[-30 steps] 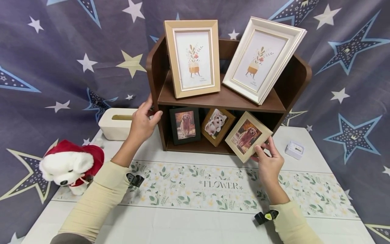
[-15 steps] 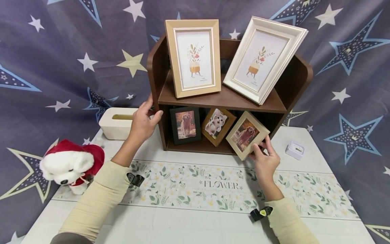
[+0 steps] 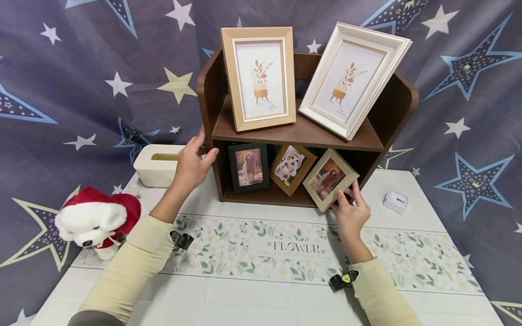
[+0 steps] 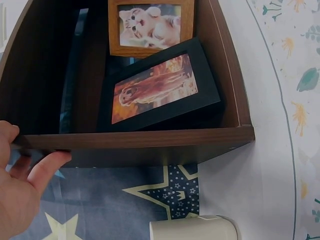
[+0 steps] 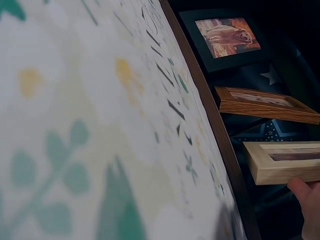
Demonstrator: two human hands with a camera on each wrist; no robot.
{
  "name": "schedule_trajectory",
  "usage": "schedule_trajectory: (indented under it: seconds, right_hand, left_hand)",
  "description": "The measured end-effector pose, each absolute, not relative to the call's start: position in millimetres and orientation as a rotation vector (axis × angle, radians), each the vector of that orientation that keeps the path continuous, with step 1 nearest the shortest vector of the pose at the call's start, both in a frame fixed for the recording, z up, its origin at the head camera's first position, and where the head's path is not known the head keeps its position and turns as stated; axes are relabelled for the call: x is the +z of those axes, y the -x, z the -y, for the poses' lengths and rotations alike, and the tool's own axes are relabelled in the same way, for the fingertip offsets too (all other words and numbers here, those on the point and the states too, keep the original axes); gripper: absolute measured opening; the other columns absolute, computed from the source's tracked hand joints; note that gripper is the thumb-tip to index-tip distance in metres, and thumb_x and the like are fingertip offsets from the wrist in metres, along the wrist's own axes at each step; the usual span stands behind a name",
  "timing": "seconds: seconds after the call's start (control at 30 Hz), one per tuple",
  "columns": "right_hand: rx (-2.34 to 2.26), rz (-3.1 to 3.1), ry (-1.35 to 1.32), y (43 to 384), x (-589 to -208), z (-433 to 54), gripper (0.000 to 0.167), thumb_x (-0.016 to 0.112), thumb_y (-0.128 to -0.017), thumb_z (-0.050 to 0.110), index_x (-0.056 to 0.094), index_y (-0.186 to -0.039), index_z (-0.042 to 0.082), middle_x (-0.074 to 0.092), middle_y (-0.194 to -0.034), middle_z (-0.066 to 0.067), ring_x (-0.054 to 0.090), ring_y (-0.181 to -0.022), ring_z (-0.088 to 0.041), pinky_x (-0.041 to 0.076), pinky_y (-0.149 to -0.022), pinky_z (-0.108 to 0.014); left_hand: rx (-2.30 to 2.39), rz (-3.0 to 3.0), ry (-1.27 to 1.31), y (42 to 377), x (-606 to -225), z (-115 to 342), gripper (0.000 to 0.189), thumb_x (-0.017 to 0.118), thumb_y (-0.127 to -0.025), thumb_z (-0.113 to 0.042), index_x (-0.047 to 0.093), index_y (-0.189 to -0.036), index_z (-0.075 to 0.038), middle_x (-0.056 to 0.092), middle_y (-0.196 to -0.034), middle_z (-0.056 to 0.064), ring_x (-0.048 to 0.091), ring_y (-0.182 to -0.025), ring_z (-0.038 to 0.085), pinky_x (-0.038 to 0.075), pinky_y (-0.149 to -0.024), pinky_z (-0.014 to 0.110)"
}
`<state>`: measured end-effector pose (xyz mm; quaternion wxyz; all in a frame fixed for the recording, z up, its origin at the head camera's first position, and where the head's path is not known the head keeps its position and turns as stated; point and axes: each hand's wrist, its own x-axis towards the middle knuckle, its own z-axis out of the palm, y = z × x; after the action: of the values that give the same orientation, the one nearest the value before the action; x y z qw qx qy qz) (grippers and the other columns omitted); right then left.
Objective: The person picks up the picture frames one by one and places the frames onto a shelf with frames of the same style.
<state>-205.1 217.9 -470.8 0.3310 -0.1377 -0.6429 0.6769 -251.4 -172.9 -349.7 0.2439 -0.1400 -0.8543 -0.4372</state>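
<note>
In the head view my left hand [image 3: 191, 159] rests against the left side panel of a dark brown two-tier shelf [image 3: 257, 136]; its thumb [image 4: 50, 167] touches that panel in the left wrist view. My right hand [image 3: 351, 213] pinches the lower right edge of a beige photo frame [image 3: 351, 177] with a dog picture, tilted at the lower tier's right end. Left of it a brown wooden frame [image 3: 306, 167] with a kitten picture leans at an angle. A black frame [image 3: 264, 168] with another dog picture stands farthest left in this tier.
On the upper tier stand a tan frame [image 3: 228, 68] and a tilted white frame [image 3: 377, 93]. A cream tissue box [image 3: 152, 174] and a white plush dog [image 3: 91, 222] in red are at left. A small white box [image 3: 395, 201] sits right of the shelf. A floral runner [image 3: 244, 253] crosses the table.
My right hand has moved slightly left, and the beige frame has shifted a little left and inward with its lower corner higher. The left hand stays against the shelf.
</note>
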Motion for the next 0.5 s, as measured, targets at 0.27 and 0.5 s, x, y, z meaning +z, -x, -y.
schedule_trajectory:
  seconds: [0.27,0.5]
  right_hand:
    - [1.785,1.678,0.346,212,-474,-214,0.061,0.073,-0.09,0.0,0.06,-0.141,0.032,0.067,-0.097,0.004,0.07,-0.066,-0.001,0.061,-0.054,-0.024]
    - [1.772,1.696,0.347,220,-477,-213,0.06,0.071,-0.093,0.005,0.057,-0.142,0.035,0.066,-0.099,0.004,0.07,-0.066,-0.002,0.062,-0.054,-0.027]
  left_hand:
    - [-1.19,2.321,0.389,252,-350,173,0.072,0.067,-0.095,-0.004,0.037,-0.159,-0.018,0.06,-0.135,0.026,0.067,-0.109,0.04,0.058,-0.096,0.05]
    - [-1.193,2.311,0.394,252,-350,172,0.072,0.067,-0.094,-0.003,0.037,-0.159,-0.016,0.06,-0.135,0.027,0.067,-0.11,0.04,0.058,-0.096,0.051]
